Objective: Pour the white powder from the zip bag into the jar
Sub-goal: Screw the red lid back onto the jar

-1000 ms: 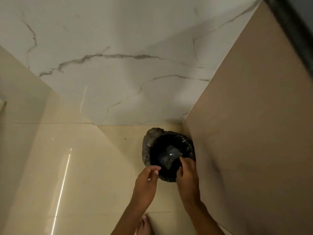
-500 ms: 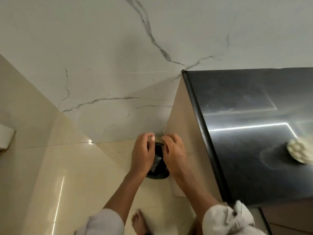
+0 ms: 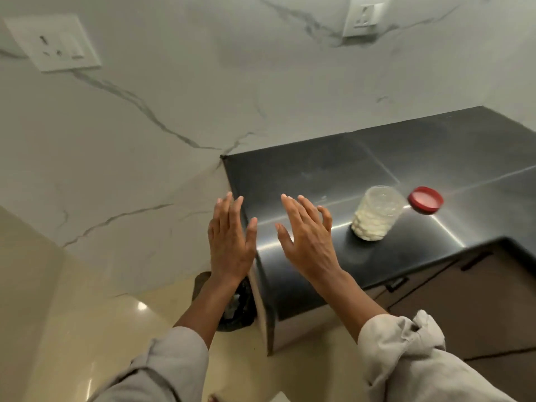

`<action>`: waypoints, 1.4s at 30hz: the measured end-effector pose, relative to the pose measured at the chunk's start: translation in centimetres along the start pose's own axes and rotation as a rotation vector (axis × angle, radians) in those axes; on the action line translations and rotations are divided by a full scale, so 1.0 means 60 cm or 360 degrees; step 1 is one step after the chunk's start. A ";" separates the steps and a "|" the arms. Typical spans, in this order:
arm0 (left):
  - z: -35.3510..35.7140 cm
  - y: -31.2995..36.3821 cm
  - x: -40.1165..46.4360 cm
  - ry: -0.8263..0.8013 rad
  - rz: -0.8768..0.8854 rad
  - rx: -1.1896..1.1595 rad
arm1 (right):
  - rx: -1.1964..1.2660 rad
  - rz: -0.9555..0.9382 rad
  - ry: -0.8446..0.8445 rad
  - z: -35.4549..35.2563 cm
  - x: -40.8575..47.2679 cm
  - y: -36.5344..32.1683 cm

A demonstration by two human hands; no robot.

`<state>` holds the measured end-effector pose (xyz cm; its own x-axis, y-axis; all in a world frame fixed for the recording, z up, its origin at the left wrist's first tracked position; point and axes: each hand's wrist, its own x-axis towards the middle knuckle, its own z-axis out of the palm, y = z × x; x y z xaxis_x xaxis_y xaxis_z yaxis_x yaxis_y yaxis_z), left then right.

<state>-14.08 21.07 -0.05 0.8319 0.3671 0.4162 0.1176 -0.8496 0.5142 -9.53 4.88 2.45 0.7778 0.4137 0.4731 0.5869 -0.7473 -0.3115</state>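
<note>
Dark counter (image 3: 319, 175) against a marble wall (image 3: 174, 111), jar (image 3: 377, 214) on it; left hand (image 3: 230, 242) and right hand (image 3: 309, 239) hover spread, holding nothing.

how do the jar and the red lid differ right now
The jar is clear, upright and holds white contents low inside; the red lid is opaque, flat and low. The jar is open, and the lid lies apart to its right. Both rest on the dark counter.

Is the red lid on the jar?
No, the red lid lies on the black counter beside the open jar.
</note>
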 end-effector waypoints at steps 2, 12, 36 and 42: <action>0.029 0.053 -0.003 -0.0028 0.0061 -0.0038 | -0.0033 0.0005 0.0043 -0.038 -0.016 0.051; 0.159 0.273 0.014 -0.0222 0.0291 -0.0181 | -0.0111 0.0072 0.0141 -0.160 -0.021 0.255; 0.367 0.412 0.095 -0.0317 -0.0165 -0.0789 | 0.0015 0.0607 -0.0126 -0.121 0.067 0.651; 0.389 0.446 0.118 -0.0185 -0.0361 -0.0738 | 0.0071 0.0503 -0.0379 -0.107 0.081 0.706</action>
<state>7.61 -7.93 -0.84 0.8712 0.4553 0.1836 0.0713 -0.4874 0.8703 17.68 -28.10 -3.16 0.9490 0.2797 0.1455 0.3153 -0.8361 -0.4489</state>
